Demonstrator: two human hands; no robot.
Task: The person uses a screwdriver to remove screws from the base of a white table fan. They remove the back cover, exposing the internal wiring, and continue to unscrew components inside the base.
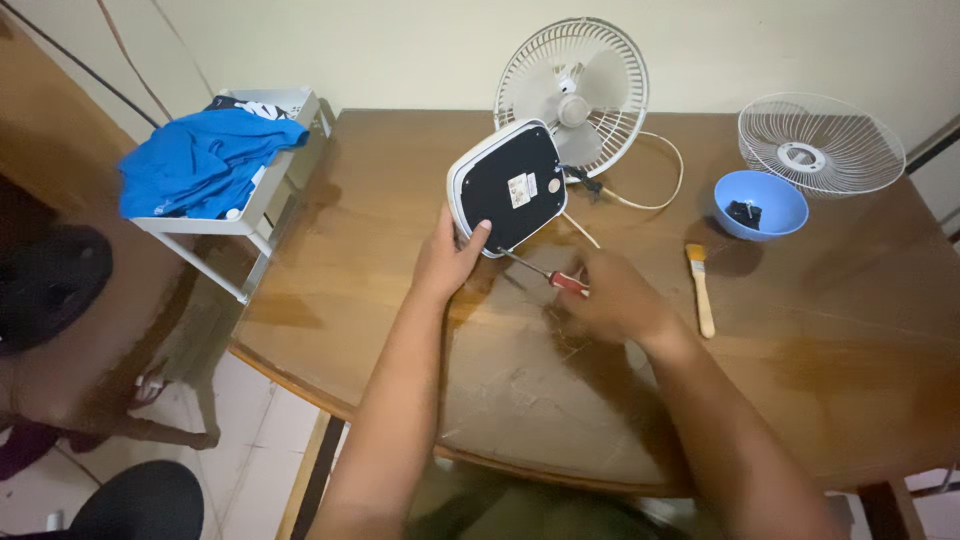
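Nearest to me, the two forearms reach out over the scratched brown desk (560, 400). The right hand (615, 297) is curled closed around a screwdriver (545, 273) with a red handle, its thin shaft slanting up and left so the tip meets the lower edge of the fan base (508, 187). This hand is slightly blurred. The left hand (447, 260) grips that same base from the lower left, thumb pressed on the dark underside, fingers wrapped behind the white rim. The base is tipped up on edge, its black bottom plate facing the person, with a small label and a round mark on it.

Just right of the hands a small paintbrush (701, 290) with a pale wooden handle lies flat on the desk. Beyond it sits a blue bowl (775, 210) holding some small dark parts. Behind the base, the fan (572, 95) stands with its white rear grille and blades showing, a pale cord (655, 190) looping beside it. At the far right lies the loose front grille (820, 145). Off the desk to the left, a blue cloth (205, 160) lies heaped on a white rack (255, 200).
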